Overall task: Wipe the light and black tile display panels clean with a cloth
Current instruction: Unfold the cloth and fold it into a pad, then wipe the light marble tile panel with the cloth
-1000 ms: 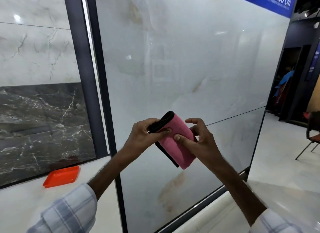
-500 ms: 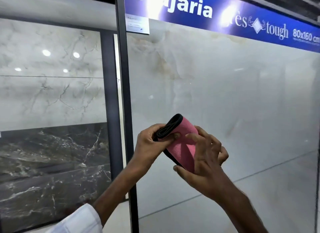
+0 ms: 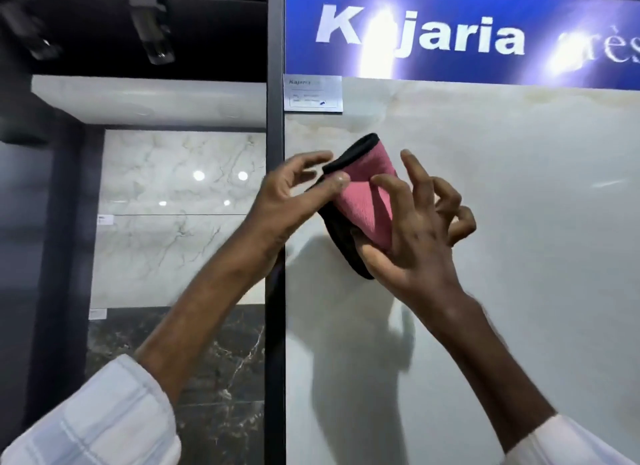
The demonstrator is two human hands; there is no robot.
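Observation:
A folded pink cloth (image 3: 367, 191) with a black edge is held up in front of the large light tile panel (image 3: 502, 256), near its upper left corner. My left hand (image 3: 294, 198) pinches the cloth's left side between thumb and fingers. My right hand (image 3: 415, 229) holds the cloth's lower right part, thumb beneath and fingers spread over it. Further left and behind stands another display with a light marbled tile (image 3: 180, 215) above a black veined tile (image 3: 221, 378).
A dark metal frame post (image 3: 275, 101) runs down the panel's left edge. A blue brand sign (image 3: 450, 35) tops the panel, with a small label card (image 3: 313, 94) below it. Black ceiling spotlights (image 3: 152, 31) hang at the upper left.
My view has tilted up from the panel's lower part to its top. Both hands have risen with the cloth, and my right fingers have spread wider over it.

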